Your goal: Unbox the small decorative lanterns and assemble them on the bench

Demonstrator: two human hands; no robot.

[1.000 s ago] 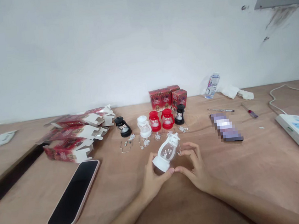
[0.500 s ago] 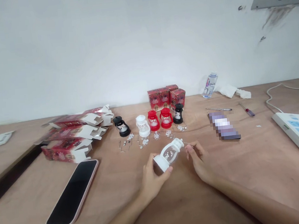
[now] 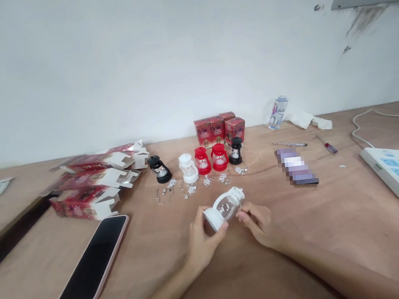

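A small white lantern (image 3: pixel 226 206) with a clear globe is tilted in my left hand (image 3: pixel 203 238), whose fingers and thumb close around its base. The lantern's top points up and to the right. Beside that top, my right hand (image 3: pixel 259 223) pinches a thin wire (image 3: pixel 240 204) against or close to the lantern's side; whether it is hooked in, I cannot tell. Behind my hands stand a white lantern (image 3: pixel 188 168), two red lanterns (image 3: pixel 202 161) and two black lanterns (image 3: pixel 160 170). In front of them lie bent wire handles (image 3: pixel 164 200), small white pieces (image 3: pixel 192 189) and button cells (image 3: pixel 186 197).
Opened red boxes (image 3: pixel 83 199) are piled at left, near a phone (image 3: pixel 93 260). Closed red boxes (image 3: pixel 204 132) stand by the wall. To the right are a bottle (image 3: pixel 278 111), tissue (image 3: pixel 301 119), tweezers (image 3: pixel 290 144), a screwdriver (image 3: pixel 327 144), a purple blurred packet (image 3: pixel 297 167) and a power strip (image 3: pixel 397 171).
My right hand has moved left and down with the wire, from beyond the lantern's top to beside it. My left hand keeps its hold; the whole view has shifted slightly.
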